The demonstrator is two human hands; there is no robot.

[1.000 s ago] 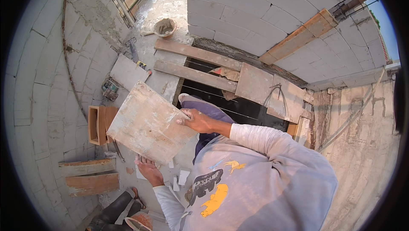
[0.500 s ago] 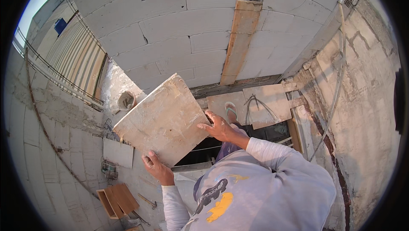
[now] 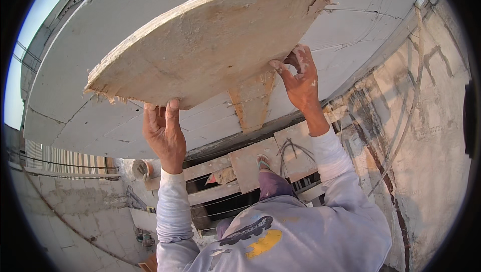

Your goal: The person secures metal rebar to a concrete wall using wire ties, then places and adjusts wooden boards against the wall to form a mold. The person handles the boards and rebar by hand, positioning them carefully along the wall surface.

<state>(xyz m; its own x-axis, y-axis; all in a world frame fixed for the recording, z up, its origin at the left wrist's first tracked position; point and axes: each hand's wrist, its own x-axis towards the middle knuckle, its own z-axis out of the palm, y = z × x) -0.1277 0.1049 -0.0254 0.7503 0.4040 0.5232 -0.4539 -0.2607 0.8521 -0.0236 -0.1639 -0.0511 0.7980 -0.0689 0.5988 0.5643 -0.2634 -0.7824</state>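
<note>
A worn, mortar-stained plywood board point(image 3: 210, 46) is held up in front of the pale block wall, with its layered, splintered edge toward the top. My left hand point(image 3: 165, 134) grips the lower left part of the board, thumb and fingers closed at its edge. At the lower right edge, my right hand point(image 3: 299, 84) pinches the board between thumb and fingers. Both arms reach forward and up. The board hides much of the wall and the upper part of the timber plank point(image 3: 252, 104) set upright in it.
Under me, floor panels point(image 3: 254, 164) lie beside dark gaps crossed by bars point(image 3: 215, 211). My sandalled foot point(image 3: 262, 161) rests on one panel, near a bent dark cable point(image 3: 294, 152). A bucket point(image 3: 142, 169) stands at left. A hose point(image 3: 407, 106) hangs along the rough right wall.
Both hands have raised the plywood board from waist level up against the view of the wall, tilting it. My view has shifted too, and the power tool and hammer at lower left are mostly out of sight.
</note>
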